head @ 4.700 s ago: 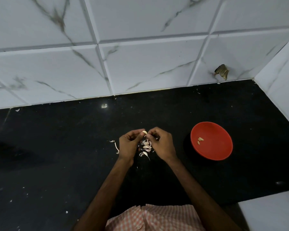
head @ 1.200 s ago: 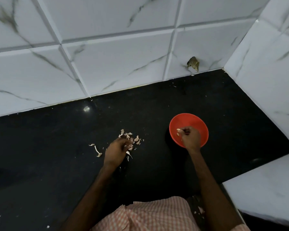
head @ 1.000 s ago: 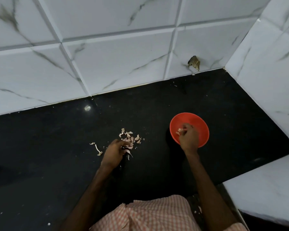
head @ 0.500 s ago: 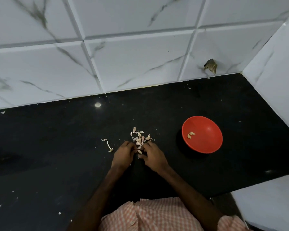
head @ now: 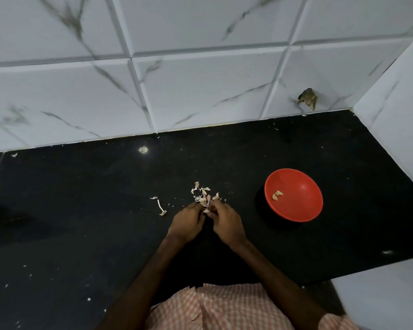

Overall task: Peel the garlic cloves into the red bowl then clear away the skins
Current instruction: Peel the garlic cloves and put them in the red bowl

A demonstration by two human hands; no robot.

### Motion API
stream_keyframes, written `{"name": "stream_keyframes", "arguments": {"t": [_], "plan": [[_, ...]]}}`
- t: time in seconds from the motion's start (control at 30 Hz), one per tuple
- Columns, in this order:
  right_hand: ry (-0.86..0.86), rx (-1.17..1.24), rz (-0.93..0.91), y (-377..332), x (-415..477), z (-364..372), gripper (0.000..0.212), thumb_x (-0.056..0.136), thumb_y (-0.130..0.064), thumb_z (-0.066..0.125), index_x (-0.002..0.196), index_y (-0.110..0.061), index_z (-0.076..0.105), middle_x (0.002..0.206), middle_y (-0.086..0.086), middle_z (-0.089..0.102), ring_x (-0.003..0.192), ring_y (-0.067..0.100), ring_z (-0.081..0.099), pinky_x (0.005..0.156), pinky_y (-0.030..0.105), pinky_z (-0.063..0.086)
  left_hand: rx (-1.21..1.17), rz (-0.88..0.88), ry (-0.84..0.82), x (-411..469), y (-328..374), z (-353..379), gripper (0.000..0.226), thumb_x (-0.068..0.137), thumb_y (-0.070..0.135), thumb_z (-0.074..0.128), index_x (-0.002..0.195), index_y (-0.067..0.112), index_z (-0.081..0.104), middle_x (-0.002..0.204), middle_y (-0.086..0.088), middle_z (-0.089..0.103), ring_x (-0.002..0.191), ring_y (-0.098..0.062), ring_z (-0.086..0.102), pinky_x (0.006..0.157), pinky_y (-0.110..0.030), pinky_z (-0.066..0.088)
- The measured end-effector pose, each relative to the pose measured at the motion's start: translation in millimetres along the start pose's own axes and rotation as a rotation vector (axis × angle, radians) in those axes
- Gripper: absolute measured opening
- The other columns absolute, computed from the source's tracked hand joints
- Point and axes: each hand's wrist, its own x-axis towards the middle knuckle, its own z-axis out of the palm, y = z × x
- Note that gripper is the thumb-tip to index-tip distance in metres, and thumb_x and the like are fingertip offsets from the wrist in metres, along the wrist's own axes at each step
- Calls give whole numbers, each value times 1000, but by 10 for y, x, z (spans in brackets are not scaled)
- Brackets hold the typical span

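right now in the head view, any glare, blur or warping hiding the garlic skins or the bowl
Head view: dim, bluish light, yet the red bowl and the pale skins read sharply against the black counter; one small glare spot near the tiled wall, none on them; wide-angle bends its grout lines; the left hand and right hand hide what their fingertips meet.

Whether the left hand [head: 187, 221] or right hand [head: 227, 222] holds anything is hidden.
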Motion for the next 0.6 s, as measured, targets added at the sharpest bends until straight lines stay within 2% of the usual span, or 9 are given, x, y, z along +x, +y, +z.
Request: {"name": "stream_keyframes", "arguments": {"t": [0.2, 0.33, 0.47, 0.6], "plan": [[32, 29, -11, -54, 19, -63, 20, 92, -15, 64, 111, -21, 66, 102, -3, 69, 98, 14, 61, 84, 33, 51, -28, -18, 8, -12, 15, -61, 21, 97, 26, 47, 105, 12, 61, 107, -5, 62, 97, -27, 62, 80, -39, 49], [49, 38, -18, -104, 20, -90, 9, 90, -17, 65, 98, -18, 70, 95, 0, 69, 91, 18, 63, 77, 31, 49, -47, -13, 35, -30, 27, -74, 20, 99, 26, 47, 100, 12, 61, 101, -3, 61, 92, -24, 60, 75, -36, 46], [69, 172, -2, -133, 42, -101, 3, 88, -14, 69, 89, -17, 70, 89, -6, 73, 85, 9, 67, 75, 33, 55, -207, -36, 100, -48, 4, -59, 16, 92, 25, 53, 82, 13, 58, 77, 7, 53, 72, -18, 55, 62, -32, 38], [113, 360, 85, -190, 53, -81, 11, 86, -1, 70, 86, -12, 71, 83, -10, 73, 82, 5, 71, 75, 33, 59, -403, -84, 196, -41, 20, -31, 24, 84, 28, 55, 68, 10, 54, 59, 5, 48, 54, -9, 43, 54, -33, 36]]}}
